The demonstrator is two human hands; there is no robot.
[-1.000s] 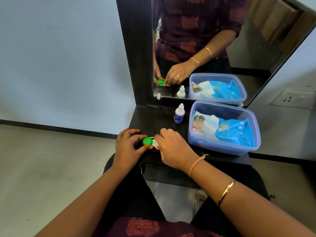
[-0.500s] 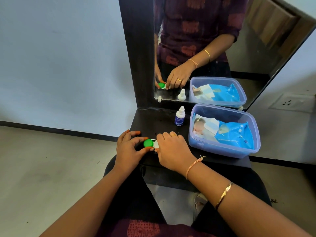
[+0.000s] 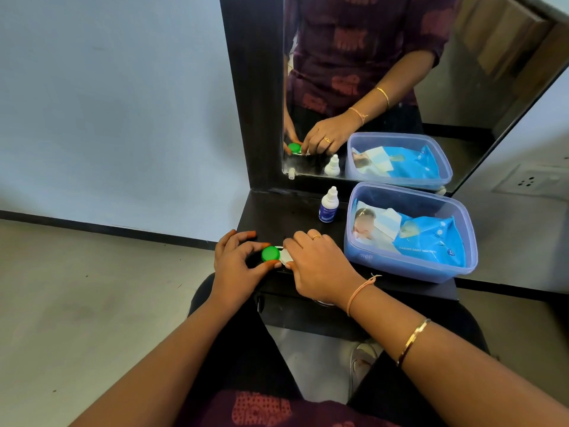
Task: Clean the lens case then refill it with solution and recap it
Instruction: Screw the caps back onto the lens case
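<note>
At the front edge of the dark shelf (image 3: pixel 277 214), below the mirror (image 3: pixel 400 87), I have the lens case (image 3: pixel 284 255) pinned flat between both hands. Left hand (image 3: pixel 237 263): thumb and forefinger closed on the rim of the green cap (image 3: pixel 270 253), one on each side, other fingers curled over the top. This is a twisting grip; judged from the pose alone, I cannot say whether the cap is going on or coming off. Right hand (image 3: pixel 320 266): fingers bunched and pressed down on the white end of the case, which it mostly hides. Whether the second cap is on that side, I cannot tell. Purpose of this hold, as I read it: stop the case body turning while the left works the cap.

Case kept on the shelf and not lifted, so any liquid in the wells stays level.

Solution bottle (image 3: pixel 328 206) stands upright near the mirror, capped, well apart from both hands, behind the right knuckles. Reachable without moving the case. Blue plastic tub (image 3: pixel 409 266) sits to the right, lid off, with a blue pack of wipes (image 3: pixel 431 240) inside; it is just beside my right hand, not touching it.

Stage of the task: uncertain. Bottle capped and set back suggests either before filling or after it.

Risk noted: case sits close to the shelf's front edge; a slip during the twist could send it onto my lap.
</note>
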